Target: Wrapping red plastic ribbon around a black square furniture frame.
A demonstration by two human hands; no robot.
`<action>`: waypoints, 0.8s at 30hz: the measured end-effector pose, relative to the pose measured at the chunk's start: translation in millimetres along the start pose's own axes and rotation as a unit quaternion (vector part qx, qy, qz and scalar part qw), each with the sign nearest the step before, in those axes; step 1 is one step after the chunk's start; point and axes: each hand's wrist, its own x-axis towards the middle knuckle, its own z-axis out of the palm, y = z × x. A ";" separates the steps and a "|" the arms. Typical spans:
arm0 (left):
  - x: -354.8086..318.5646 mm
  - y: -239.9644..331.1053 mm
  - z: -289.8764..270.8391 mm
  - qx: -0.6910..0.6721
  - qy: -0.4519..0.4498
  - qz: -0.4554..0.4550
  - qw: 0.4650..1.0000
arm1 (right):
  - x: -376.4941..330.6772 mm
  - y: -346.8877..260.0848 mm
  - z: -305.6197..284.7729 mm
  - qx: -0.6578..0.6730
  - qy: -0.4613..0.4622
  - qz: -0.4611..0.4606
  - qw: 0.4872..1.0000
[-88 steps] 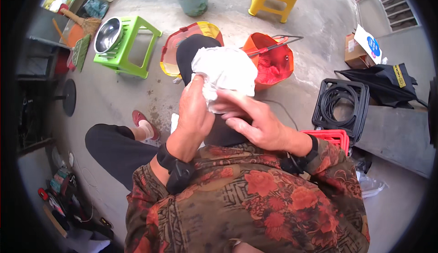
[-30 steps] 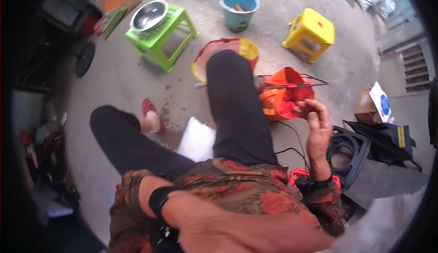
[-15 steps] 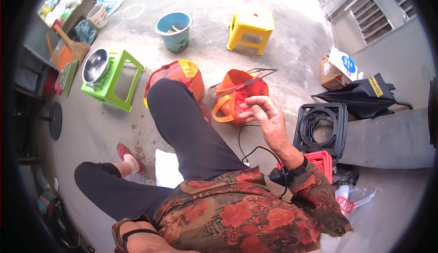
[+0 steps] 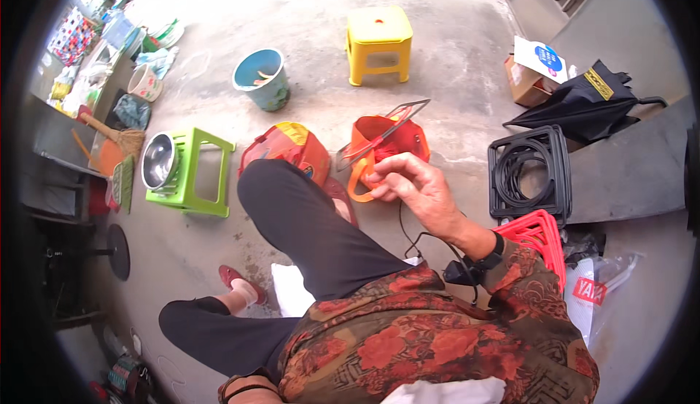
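My right hand [image 4: 423,192] hangs in front of the orange fabric bag [image 4: 415,141], with thumb and fingers curled toward each other. If anything is pinched between the fingertips, it is too small to make out. Red strand-like material [image 4: 394,144] lies inside the bag, and an orange strap loops from its near side, close to my fingertips. Across the bag's mouth leans a thin grey metal frame [image 4: 386,136]. A black cord runs below my right wrist. Of my left arm only the forearm [image 4: 251,391] shows at the lower edge; the hand is out of the picture.
Beyond my knee sits a red and yellow bag [image 4: 288,145]. A green stool [image 4: 193,178] bears a metal bowl [image 4: 160,160]. Further off stand a blue bucket [image 4: 264,79] and a yellow stool [image 4: 379,43]. Right are a coiled black cable [image 4: 523,174] and red plastic frames [image 4: 536,232].
The whole view has shifted and tilted, so the scene sits differently in the picture. My right hand remains by the orange bag, its fingers curled in a bit more.
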 end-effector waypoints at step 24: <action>-11.2 -111.1 -92.3 0.366 0.133 -0.341 0.856 | -25.9 -3.5 22.8 0.043 -0.394 0.210 0.894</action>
